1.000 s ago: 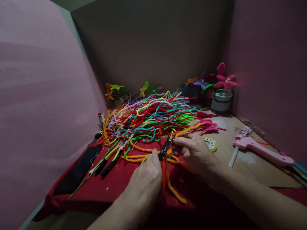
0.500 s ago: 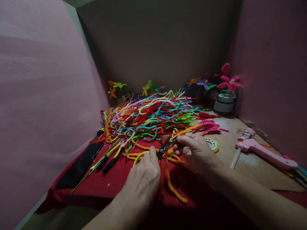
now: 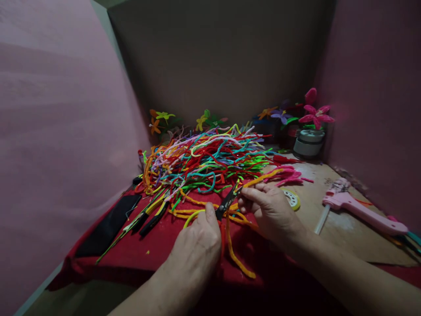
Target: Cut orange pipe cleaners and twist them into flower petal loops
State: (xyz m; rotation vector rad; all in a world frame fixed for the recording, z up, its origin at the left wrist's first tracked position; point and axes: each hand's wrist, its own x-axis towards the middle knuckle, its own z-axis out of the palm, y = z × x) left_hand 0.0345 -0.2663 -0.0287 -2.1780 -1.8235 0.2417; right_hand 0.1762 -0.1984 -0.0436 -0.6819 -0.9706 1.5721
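Left hand (image 3: 197, 239) grips the scissors (image 3: 226, 202), while right hand (image 3: 269, 210) pinches an orange pipe cleaner (image 3: 263, 178) just beside them.

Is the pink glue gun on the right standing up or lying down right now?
Lying down. The pink glue gun rests flat on its side, its whole length along the brown board.

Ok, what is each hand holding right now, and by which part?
The left hand grips the scissors by their red handles. The right hand pinches an orange pipe cleaner near its end, just beside the blades.
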